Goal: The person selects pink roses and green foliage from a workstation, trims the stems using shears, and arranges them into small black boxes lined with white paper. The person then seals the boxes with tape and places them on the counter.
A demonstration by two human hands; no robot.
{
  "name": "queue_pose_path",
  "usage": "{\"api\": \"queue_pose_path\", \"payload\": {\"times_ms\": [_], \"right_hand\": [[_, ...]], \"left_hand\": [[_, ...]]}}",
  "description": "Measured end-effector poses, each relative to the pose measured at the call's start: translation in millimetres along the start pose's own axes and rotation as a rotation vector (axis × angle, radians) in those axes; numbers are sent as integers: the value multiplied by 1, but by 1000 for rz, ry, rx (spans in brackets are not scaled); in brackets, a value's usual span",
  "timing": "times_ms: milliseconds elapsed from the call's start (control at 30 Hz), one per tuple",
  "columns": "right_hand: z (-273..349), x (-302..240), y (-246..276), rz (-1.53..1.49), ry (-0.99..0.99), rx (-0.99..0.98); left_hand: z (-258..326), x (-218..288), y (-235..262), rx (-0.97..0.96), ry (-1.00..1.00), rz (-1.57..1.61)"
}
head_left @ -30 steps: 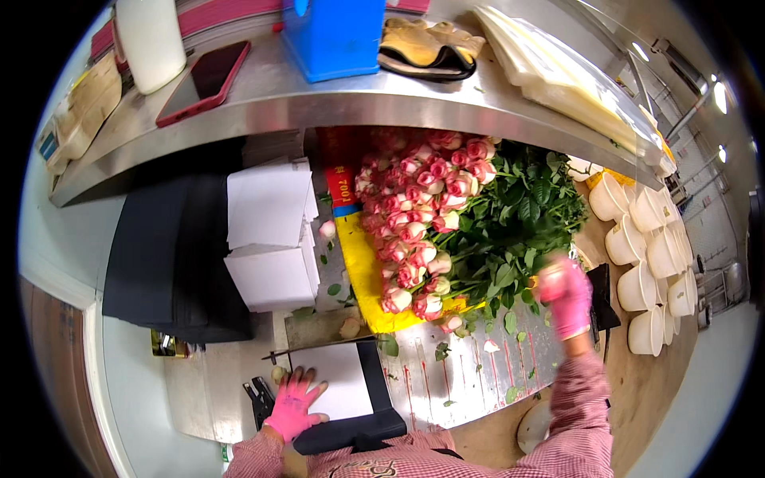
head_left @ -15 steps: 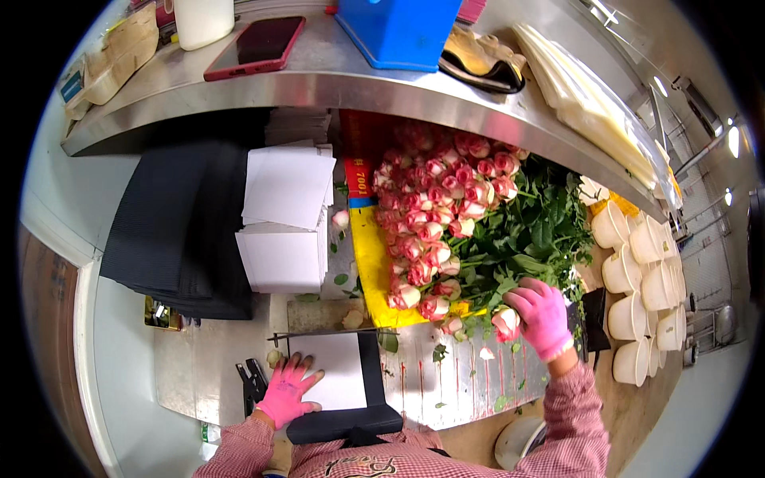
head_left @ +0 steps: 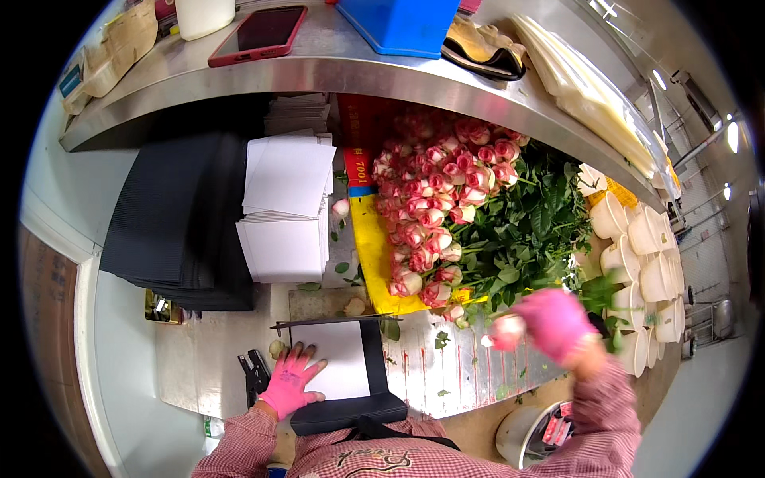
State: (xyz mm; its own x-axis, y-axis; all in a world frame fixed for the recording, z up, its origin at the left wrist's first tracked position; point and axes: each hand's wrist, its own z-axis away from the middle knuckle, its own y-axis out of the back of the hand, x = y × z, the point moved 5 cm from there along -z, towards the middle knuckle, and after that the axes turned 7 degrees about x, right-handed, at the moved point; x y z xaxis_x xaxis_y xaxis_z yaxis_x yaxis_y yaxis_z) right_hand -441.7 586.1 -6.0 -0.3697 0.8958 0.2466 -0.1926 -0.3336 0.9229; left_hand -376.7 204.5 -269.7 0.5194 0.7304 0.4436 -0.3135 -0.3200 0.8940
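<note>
Pink-gloved and blurred, the right hand (head_left: pixel 554 323) wraps its fingers around a pink-and-cream rose (head_left: pixel 507 333) beside the bloom, above the steel table (head_left: pixel 195 362). Leftward, the pink-gloved left hand (head_left: pixel 289 384) spreads flat on a black-bordered white sheet (head_left: pixel 343 358); beyond lie heaped pink-and-cream roses (head_left: pixel 434 211) on yellow-and-red plastic wrapping (head_left: pixel 368 247).

A steel tabletop (head_left: pixel 195 374) stands next to a pale wall (head_left: pixel 60 203), and above its far part runs a metal shelf (head_left: pixel 319 76) with a shiny front edge. At the left, a white frame (head_left: pixel 94 342) borders a brown panel (head_left: pixel 48 319). At the right, bright lamps (head_left: pixel 732 138) shine, and tan floor (head_left: pixel 655 390) is visible lower down.
</note>
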Motion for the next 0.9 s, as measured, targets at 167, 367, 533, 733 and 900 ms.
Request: {"api": "queue_pose_path", "payload": {"times_ms": [167, 367, 533, 733, 900], "right_hand": [[-33, 23, -244, -82, -51, 138], [-40, 24, -280, -109, -95, 211], [144, 177, -178, -689, -666, 908], [148, 130, 38, -215, -503, 1202], [60, 104, 77, -573, -358, 956]], "left_hand": [[-16, 11, 4, 14, -58, 9], [-12, 0, -2, -36, -1, -5], [-2, 1, -14, -47, -6, 31], [9, -6, -8, -34, 1, 31], [4, 1, -3, -8, -7, 40]]}}
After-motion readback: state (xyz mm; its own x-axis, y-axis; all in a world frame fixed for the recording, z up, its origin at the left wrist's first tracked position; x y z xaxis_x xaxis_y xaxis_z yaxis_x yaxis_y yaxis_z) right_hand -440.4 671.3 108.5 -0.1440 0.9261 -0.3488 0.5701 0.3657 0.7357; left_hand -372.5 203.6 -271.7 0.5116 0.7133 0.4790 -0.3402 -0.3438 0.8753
